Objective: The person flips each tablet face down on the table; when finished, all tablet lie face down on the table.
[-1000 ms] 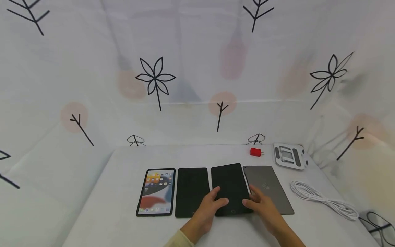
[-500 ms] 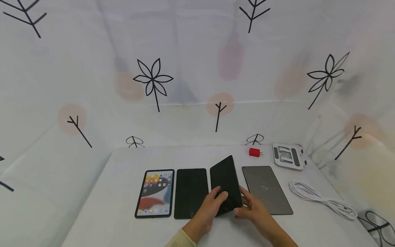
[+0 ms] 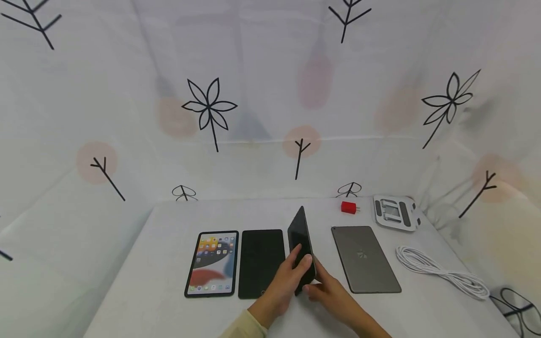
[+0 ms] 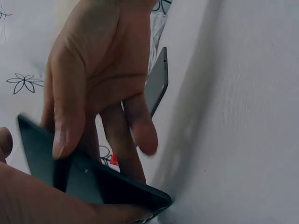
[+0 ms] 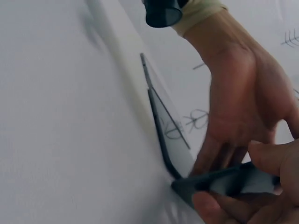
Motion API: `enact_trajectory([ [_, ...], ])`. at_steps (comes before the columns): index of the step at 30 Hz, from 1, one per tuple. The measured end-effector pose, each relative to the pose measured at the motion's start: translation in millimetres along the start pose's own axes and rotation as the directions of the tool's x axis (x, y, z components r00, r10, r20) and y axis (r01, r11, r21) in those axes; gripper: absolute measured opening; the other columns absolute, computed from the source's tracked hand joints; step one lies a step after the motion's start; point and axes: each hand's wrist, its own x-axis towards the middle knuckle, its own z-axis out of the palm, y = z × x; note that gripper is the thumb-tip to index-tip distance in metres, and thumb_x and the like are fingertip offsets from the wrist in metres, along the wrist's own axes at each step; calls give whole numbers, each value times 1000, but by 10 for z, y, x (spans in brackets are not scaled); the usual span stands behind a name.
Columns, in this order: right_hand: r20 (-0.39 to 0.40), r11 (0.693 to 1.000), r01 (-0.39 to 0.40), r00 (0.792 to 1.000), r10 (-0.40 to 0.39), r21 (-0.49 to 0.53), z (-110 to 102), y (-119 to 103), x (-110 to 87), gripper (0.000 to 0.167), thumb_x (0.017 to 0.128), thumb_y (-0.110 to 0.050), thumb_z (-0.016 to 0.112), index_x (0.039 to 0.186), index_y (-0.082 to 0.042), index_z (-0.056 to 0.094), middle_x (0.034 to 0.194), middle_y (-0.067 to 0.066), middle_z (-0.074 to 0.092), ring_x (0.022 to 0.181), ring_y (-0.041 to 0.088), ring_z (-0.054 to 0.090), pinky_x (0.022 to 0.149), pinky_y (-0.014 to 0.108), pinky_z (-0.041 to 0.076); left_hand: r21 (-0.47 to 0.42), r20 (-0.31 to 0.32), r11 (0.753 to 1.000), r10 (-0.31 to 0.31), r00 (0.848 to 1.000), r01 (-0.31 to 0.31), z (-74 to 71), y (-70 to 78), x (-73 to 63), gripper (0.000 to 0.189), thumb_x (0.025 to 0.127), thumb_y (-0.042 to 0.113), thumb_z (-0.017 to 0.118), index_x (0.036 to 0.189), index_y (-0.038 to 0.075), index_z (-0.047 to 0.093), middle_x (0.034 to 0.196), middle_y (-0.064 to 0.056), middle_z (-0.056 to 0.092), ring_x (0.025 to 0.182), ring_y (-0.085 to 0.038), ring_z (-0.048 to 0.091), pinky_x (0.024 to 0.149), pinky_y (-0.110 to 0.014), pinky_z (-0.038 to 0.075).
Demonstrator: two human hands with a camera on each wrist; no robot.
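A black tablet (image 3: 297,232) is tipped up steeply between my two hands, its dark screen facing left. My left hand (image 3: 280,285) grips its lower left part, thumb against the screen. From the right, my right hand (image 3: 334,296) holds the lower part, its thumb at the near edge and its fingers at the back. In the left wrist view the right hand's thumb lies over the rim of the tablet (image 4: 86,173). The right wrist view shows one corner of the tablet (image 5: 187,185) low, close over the white table.
Left of the held tablet lie a second black tablet (image 3: 262,258) and a tablet with a lit screen (image 3: 214,263). To the right are a grey tablet (image 3: 367,258) lying back up, a coiled white cable (image 3: 441,273), a red charger (image 3: 349,207) and a white-grey stand (image 3: 395,213).
The held tablet has swung up from nearly flat to steeply tilted, its right edge rising and moving left. My right hand has moved left with it, away from the grey tablet.
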Motion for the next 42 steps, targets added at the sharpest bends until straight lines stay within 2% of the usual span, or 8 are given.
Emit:
enact_trajectory([
  [6,-69,965,82,992,-102,-250,122,-67,7,78,102,-31,62,163,-7,19,157,27,39,137,46,48,94,48,57,-142,-19,989,43,999,-45,-18,-37,-20,85,94,50,69,161,13,30,158,-27,37,146,-45,35,114,-67,31],
  [12,-193,927,68,970,-148,-370,111,-26,-14,65,97,-36,67,155,-20,44,157,12,45,146,43,37,112,66,35,-343,-14,931,132,991,-129,-72,-31,-42,70,103,22,57,163,9,22,162,-24,31,146,-40,37,111,-65,37],
  [17,-276,959,-67,961,-12,-274,-43,-7,-34,66,90,-36,76,149,-18,52,162,21,32,149,49,27,112,67,34,-467,21,871,180,984,-149,-114,-46,-28,65,104,10,48,163,8,20,164,-20,29,143,-39,42,107,-56,45],
  [19,-310,962,-138,949,60,-235,-120,-10,-43,74,86,-36,80,149,-12,50,160,25,34,142,51,38,108,62,43,-483,25,863,185,982,-150,-133,-66,-12,63,104,6,47,162,6,22,161,-20,34,140,-38,46,106,-55,47],
  [23,-343,959,-200,931,122,-203,-251,7,-47,87,79,-29,87,149,3,46,141,28,55,108,33,65,84,37,56,-431,-6,891,159,987,-146,-181,-123,46,59,102,2,49,157,0,30,151,-20,46,131,-33,55,102,-53,51],
  [27,-357,950,-224,924,136,-219,-327,61,-49,89,77,-25,89,147,8,45,130,21,62,92,18,61,67,26,51,-303,-79,947,90,993,-110,-219,-162,110,54,99,1,54,152,-4,40,132,-15,56,114,-22,59,91,-40,55],
  [33,-367,942,-243,919,146,-233,-379,154,-39,89,77,-23,89,145,12,44,127,23,61,94,20,61,69,27,53,-31,-188,998,53,981,-60,-257,-205,187,50,95,1,65,141,-10,51,115,-11,59,102,-19,58,90,-37,55],
  [42,-369,922,-265,917,151,-282,-423,209,-68,93,74,-26,91,142,17,45,122,27,67,105,32,67,90,46,56,109,-125,994,40,991,-27,-319,-258,200,48,95,-1,62,138,-16,50,121,-16,63,107,-23,65,96,-45,56],
])
